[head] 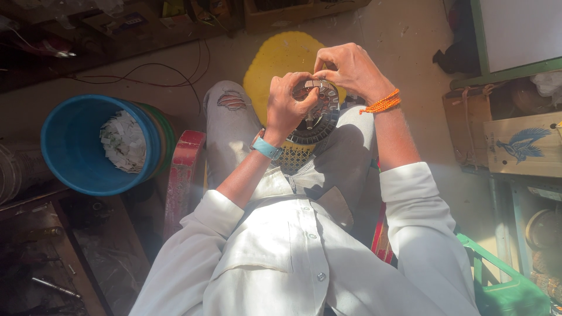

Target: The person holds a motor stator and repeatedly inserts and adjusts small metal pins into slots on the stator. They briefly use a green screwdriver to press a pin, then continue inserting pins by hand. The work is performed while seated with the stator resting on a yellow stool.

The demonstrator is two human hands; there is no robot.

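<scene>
My left hand [287,105] grips the round, slotted dark metal motor core [316,117] over my lap; my right hand [348,70] pinches its top edge.

Concrete floor [404,52], yellow mat [275,64] lying on it, blue bucket [76,146] of paper scraps, black cable [146,73]

We've got both hands on a round slotted metal core [316,114] over our lap: left hand [285,105] gripping its left rim, right hand [349,71] pinching at the top edge. Blue bucket [73,149] of paper scraps sits off left.
</scene>
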